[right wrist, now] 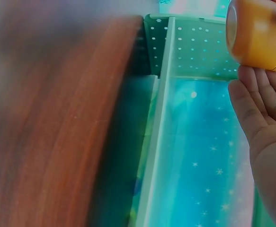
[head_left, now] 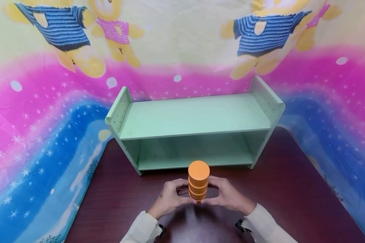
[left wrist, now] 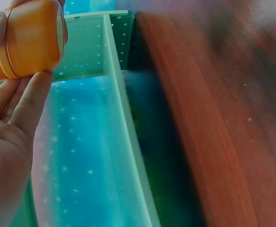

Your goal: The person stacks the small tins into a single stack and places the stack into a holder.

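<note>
An orange cylindrical container [head_left: 198, 171] with ringed sides and a flat round top stands upright between my two hands. From one side my left hand [head_left: 171, 199] holds it, thumb toward me and fingers on the far side. My right hand [head_left: 229, 197] grips it the same way from the other side. In the left wrist view the container [left wrist: 33, 40] shows a smooth end section and a groove, with the fingers stretched along it. The right wrist view has the container [right wrist: 257, 35] at the top right, fingertips right at its side.
A pale green two-level shelf [head_left: 194, 114] with raised, perforated end panels stands behind the container on a dark reddish-brown table [head_left: 115, 206]. Cloth printed with bears and snowflakes [head_left: 176, 44] hangs around the back and sides.
</note>
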A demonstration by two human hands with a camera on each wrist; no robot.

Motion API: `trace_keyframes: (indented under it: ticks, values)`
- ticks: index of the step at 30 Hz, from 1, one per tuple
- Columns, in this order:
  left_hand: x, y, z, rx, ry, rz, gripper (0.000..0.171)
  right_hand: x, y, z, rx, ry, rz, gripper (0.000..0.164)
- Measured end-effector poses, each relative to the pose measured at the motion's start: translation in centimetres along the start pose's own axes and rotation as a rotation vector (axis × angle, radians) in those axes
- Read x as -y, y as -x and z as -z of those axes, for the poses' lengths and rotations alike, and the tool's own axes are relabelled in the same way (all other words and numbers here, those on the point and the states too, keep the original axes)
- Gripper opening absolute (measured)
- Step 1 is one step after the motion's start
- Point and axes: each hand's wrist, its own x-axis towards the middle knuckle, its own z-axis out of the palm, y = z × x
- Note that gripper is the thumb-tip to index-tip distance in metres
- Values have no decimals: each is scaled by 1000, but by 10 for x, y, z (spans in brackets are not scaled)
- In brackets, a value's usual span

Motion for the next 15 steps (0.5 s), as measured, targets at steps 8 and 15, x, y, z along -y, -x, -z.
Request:
trace_keyframes:
  ticks: [8, 15]
  values:
    - [-10, -8, 9, 3, -80, -1, 48, 5, -9, 10, 4, 0, 2, 54]
    - [-19, -17, 13, 52, 32, 25, 46, 9, -16, 19, 12, -15, -20, 52]
